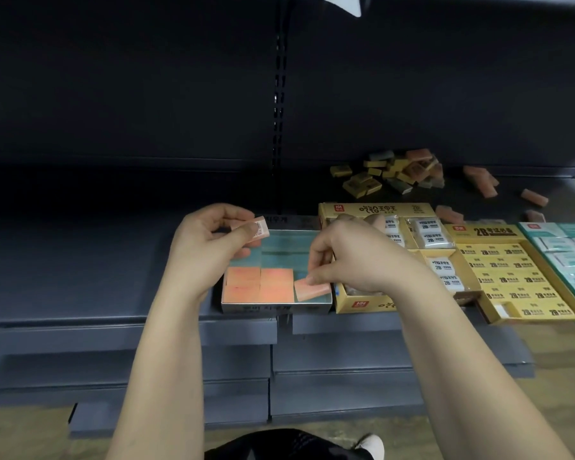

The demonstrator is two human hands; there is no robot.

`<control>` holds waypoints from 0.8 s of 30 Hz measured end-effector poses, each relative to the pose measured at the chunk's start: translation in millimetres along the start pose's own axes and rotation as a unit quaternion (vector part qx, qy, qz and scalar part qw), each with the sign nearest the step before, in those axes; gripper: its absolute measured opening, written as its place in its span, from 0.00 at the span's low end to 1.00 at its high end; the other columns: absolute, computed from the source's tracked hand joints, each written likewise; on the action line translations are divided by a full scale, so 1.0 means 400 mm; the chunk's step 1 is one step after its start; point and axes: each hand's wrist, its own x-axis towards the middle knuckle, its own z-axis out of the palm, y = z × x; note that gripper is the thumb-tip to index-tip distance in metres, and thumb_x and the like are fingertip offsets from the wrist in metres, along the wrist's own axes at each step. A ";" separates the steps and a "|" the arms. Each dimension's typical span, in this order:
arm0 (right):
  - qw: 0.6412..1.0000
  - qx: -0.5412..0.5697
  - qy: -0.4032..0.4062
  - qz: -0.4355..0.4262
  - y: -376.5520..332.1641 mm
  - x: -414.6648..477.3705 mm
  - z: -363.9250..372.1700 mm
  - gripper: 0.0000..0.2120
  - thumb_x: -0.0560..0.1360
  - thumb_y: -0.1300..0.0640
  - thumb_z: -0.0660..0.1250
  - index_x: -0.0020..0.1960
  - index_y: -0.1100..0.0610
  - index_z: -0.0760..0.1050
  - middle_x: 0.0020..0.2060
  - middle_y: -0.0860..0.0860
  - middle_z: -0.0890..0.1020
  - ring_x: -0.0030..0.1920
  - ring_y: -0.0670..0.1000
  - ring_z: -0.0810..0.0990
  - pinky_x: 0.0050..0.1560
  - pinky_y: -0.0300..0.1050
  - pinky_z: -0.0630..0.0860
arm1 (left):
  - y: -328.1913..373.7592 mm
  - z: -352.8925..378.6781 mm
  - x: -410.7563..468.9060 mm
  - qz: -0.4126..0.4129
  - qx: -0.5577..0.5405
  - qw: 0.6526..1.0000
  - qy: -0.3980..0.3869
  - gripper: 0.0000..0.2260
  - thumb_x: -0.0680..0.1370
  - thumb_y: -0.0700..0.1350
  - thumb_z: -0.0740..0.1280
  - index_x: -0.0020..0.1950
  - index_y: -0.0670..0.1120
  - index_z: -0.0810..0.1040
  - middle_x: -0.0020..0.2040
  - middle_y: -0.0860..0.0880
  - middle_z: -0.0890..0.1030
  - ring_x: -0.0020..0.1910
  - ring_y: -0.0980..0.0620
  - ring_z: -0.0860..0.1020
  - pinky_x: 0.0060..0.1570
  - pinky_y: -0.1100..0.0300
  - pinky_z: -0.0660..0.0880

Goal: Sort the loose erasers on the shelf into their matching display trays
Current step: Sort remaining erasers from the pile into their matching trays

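Note:
A silver display tray (pixel 276 307) with a teal floor stands at the shelf's front edge and holds several orange erasers (pixel 259 285) laid flat in its near left part. My right hand (pixel 349 254) pinches another orange eraser (pixel 311 288) and holds it tilted in the tray's near right corner. My left hand (pixel 206 239) hovers over the tray's left side and grips a pink-orange eraser (pixel 254 231) with a barcode label between thumb and fingers. A heap of loose yellow, grey and orange erasers (pixel 392 172) lies at the back of the shelf.
Right of the silver tray stand a yellow tray (pixel 362 305) of white 2B erasers, a second yellow tray (pixel 538 315) of yellow 2B erasers, and a teal tray (pixel 565 247) at the frame edge. Scattered orange erasers (pixel 485 184) lie behind them. Lower grey shelves jut out below.

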 end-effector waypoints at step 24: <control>0.977 0.143 0.151 -0.042 0.079 0.000 0.018 0.04 0.74 0.59 0.71 0.46 0.50 0.82 0.44 0.44 0.80 0.47 0.42 0.77 0.47 0.31 0.71 | 0.003 0.054 0.002 -0.005 -0.084 0.991 -0.107 0.09 0.79 0.38 0.66 0.54 0.50 0.81 0.46 0.50 0.82 0.46 0.56 0.80 0.50 0.61 0.77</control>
